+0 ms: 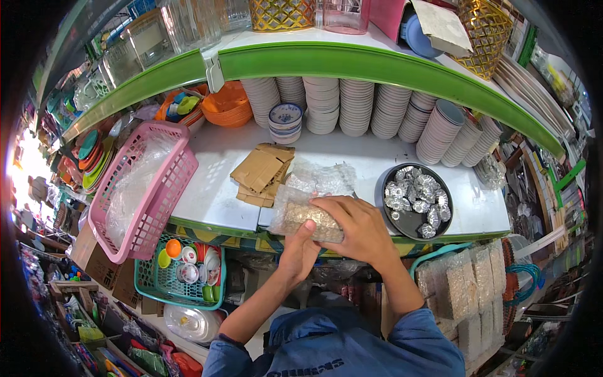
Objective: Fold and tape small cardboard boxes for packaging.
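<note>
Both my hands hold a bubble-wrapped bundle (308,218) over the front edge of the white shelf. My left hand (301,252) grips it from below and in front, thumb on its near side. Across its right end and top lies my right hand (360,226). The wrap hides what is inside, though a brownish layer shows through. Just behind the bundle, a loose sheet of bubble wrap (325,176) rests on the shelf. Flattened pieces of brown cardboard (261,169) lie to its left. On the right, a dark round pan (388,224) contains many small fluted metal moulds (419,193).
A pink plastic basket (181,172) with clear plastic wrap stands left. Stacks of bowls (355,108) line the back beneath a green-edged upper shelf (377,59). Below are a teal basket of small dishes (146,282) and, right, several wrapped blocks (464,287).
</note>
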`<state>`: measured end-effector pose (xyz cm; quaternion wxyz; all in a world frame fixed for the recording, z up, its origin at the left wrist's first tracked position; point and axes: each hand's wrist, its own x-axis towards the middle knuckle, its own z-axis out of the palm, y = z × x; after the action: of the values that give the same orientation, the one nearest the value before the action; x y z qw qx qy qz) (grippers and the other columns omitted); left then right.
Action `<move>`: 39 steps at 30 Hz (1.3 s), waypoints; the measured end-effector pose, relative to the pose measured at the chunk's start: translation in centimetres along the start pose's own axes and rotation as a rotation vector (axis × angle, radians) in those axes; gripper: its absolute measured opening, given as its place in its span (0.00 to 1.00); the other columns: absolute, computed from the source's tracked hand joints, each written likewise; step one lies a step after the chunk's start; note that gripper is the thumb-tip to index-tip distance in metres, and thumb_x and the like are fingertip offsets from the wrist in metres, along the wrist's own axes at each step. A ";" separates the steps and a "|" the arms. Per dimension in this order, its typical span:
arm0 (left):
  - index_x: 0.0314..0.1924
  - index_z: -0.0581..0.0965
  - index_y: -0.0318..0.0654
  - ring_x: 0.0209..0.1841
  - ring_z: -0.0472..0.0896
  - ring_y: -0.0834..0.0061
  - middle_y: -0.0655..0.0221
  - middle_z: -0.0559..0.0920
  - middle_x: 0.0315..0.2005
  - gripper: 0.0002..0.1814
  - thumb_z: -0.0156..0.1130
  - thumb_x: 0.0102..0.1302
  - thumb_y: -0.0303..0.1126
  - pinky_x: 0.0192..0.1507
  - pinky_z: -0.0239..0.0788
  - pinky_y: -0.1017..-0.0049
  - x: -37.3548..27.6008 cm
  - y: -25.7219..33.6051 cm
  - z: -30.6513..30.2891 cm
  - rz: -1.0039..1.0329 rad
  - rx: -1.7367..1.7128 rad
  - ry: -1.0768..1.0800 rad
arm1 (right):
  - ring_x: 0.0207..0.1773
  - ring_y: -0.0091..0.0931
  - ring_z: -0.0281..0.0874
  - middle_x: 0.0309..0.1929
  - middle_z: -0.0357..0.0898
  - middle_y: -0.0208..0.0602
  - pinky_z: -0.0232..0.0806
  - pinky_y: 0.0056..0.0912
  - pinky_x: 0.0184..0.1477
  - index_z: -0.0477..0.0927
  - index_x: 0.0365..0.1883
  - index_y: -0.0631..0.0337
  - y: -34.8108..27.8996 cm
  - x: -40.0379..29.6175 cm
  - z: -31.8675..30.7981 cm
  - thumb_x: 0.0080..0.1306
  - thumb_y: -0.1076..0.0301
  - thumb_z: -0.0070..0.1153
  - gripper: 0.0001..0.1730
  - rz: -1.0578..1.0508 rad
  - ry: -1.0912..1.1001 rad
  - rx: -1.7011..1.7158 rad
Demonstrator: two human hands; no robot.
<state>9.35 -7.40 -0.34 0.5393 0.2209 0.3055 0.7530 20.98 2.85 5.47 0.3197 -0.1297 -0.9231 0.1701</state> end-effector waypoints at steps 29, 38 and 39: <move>0.73 0.57 0.37 0.70 0.67 0.56 0.56 0.68 0.67 0.37 0.58 0.66 0.35 0.72 0.56 0.53 0.2 -2.3 -1.9 -0.010 -0.137 0.047 | 0.39 0.21 0.84 0.34 0.88 0.42 0.72 0.28 0.44 0.89 0.43 0.58 6.3 2.0 0.7 0.68 0.56 0.62 0.16 0.393 -0.067 0.578; 0.69 0.62 0.39 0.65 0.71 0.66 0.62 0.72 0.62 0.30 0.57 0.69 0.30 0.67 0.63 0.58 0.2 -2.9 -0.8 0.091 -0.151 0.235 | 0.40 0.31 0.87 0.37 0.88 0.36 0.77 0.34 0.41 0.89 0.45 0.52 3.0 1.8 -0.8 0.65 0.63 0.63 0.12 0.140 -0.041 0.355; 0.69 0.63 0.39 0.64 0.72 0.67 0.62 0.73 0.62 0.29 0.56 0.69 0.25 0.65 0.66 0.59 0.4 -2.9 -0.8 0.092 -0.210 0.239 | 0.40 0.31 0.87 0.37 0.88 0.36 0.77 0.34 0.41 0.89 0.45 0.52 2.7 1.5 -1.0 0.65 0.63 0.63 0.12 0.143 -0.039 0.351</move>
<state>10.68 -6.56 -2.89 0.4843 0.0861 0.2765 0.8256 20.79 6.06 5.99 0.3066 -0.1340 -0.8736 0.3534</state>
